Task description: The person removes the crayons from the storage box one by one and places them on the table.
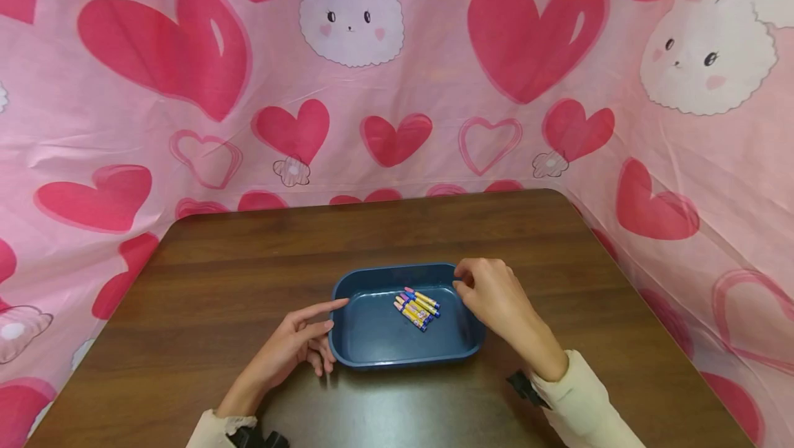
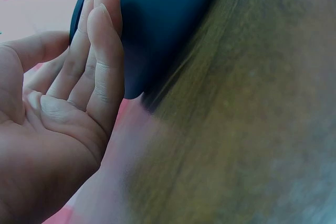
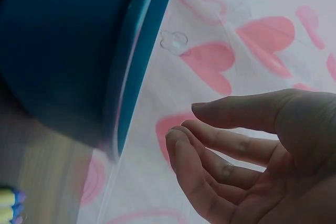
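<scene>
A dark blue rectangular tray [image 1: 406, 358] with rounded corners sits on the brown table. Several crayons [image 1: 417, 309] with yellow wrappers, blue ends and pinkish or purple tips lie together on its floor, right of its middle. My left hand [image 1: 294, 339] is at the tray's left end, index finger stretched over the rim and thumb by its outer side. Seen from the left wrist, those fingers [image 2: 105, 72] lie against the tray wall. Over the right rim is my right hand [image 1: 496, 296], its fingers loosely bent. The right wrist view shows nothing between thumb and fingers [image 3: 191, 174].
The wood-grain table [image 1: 279, 255] extends around the tray. Behind and to both sides hangs a pink curtain [image 1: 434, 83] with hearts and rabbits. A dark wrist strap [image 1: 527, 389] sits by the light right sleeve [image 1: 577, 393].
</scene>
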The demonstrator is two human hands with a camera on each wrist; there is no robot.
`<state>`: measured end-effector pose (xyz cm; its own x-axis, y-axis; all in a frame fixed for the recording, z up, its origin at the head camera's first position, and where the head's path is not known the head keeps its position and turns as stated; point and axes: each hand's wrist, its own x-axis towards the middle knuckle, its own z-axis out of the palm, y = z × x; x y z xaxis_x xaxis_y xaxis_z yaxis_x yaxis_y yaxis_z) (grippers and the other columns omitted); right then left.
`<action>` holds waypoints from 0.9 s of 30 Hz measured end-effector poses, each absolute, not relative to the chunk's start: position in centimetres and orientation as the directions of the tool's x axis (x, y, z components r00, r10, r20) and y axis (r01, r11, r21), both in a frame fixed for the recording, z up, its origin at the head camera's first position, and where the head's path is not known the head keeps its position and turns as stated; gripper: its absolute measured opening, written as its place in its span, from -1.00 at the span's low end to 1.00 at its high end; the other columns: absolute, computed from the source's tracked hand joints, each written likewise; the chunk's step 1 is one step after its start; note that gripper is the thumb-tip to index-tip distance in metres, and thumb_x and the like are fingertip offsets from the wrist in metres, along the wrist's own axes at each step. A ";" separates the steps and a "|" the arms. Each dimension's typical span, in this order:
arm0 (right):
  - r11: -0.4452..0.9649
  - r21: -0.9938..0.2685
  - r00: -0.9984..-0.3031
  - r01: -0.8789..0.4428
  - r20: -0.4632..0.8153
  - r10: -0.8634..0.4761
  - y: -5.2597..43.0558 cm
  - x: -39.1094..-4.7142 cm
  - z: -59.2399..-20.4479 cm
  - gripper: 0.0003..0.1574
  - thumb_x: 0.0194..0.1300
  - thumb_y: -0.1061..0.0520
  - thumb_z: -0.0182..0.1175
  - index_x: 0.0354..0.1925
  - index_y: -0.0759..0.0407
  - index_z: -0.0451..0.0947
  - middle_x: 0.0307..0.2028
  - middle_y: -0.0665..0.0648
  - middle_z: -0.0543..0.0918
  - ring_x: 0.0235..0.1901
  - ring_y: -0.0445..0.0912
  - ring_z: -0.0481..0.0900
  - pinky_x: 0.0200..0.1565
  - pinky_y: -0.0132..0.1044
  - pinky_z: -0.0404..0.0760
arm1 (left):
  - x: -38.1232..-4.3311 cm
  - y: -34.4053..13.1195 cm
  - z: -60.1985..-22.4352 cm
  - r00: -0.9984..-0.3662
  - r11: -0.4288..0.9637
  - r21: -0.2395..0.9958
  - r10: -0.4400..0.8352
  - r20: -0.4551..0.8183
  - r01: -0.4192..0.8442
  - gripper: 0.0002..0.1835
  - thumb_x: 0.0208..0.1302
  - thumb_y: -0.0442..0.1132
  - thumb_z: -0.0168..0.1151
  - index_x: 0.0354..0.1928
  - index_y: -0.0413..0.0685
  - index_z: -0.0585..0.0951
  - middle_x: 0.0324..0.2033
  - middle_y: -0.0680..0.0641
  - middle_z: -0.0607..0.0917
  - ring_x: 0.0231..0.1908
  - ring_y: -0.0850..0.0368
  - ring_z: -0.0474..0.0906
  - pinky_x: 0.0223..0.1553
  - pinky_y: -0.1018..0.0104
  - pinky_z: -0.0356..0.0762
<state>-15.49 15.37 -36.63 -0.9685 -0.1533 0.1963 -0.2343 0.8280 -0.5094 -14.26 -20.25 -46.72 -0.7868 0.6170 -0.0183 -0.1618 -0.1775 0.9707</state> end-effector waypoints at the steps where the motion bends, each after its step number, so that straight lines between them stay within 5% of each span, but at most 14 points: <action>1: 0.828 -0.508 -0.968 -0.238 0.195 -0.159 15.1 -15.6 -36.6 -0.83 0.16 0.25 0.42 -0.22 0.24 0.73 -0.45 0.09 0.68 -0.51 -0.10 0.53 -0.47 -0.30 0.61 | -14.3 -20.3 -46.7 -0.788 -0.180 0.970 0.615 -0.018 -0.162 -0.47 0.58 -0.29 -0.09 0.49 -0.25 0.19 -0.47 -0.20 0.75 -0.52 0.03 0.73 -0.52 0.22 0.69; 20: 0.831 -0.454 -0.946 -0.320 0.195 -0.258 11.1 -17.4 -39.1 -0.89 0.15 0.27 0.37 -0.28 0.19 0.74 -0.44 0.05 0.67 -0.42 -0.07 0.55 -0.31 -0.11 0.63 | -14.3 -20.3 -46.5 -0.784 -0.148 0.975 0.619 -0.039 -0.165 -0.45 0.59 -0.26 -0.09 0.51 -0.25 0.15 -0.47 -0.17 0.75 -0.51 0.04 0.71 -0.50 0.24 0.68; 27: 0.860 -0.367 -0.934 -0.354 0.179 -0.308 10.1 -18.1 -42.2 -0.89 0.15 0.33 0.30 -0.47 0.16 0.66 -0.57 0.01 0.55 -0.55 -0.12 0.45 -0.53 -0.22 0.46 | -14.1 -20.3 -46.6 -0.787 -0.160 0.973 0.616 -0.034 -0.168 -0.46 0.58 -0.27 -0.09 0.50 -0.25 0.15 -0.47 -0.18 0.75 -0.51 0.04 0.72 -0.51 0.24 0.68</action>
<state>-18.10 10.12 -42.21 -0.9343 -0.3083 0.1789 -0.3541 0.8602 -0.3668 -14.13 -20.31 -46.59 -0.7873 0.6156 -0.0343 -0.1676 -0.1602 0.9728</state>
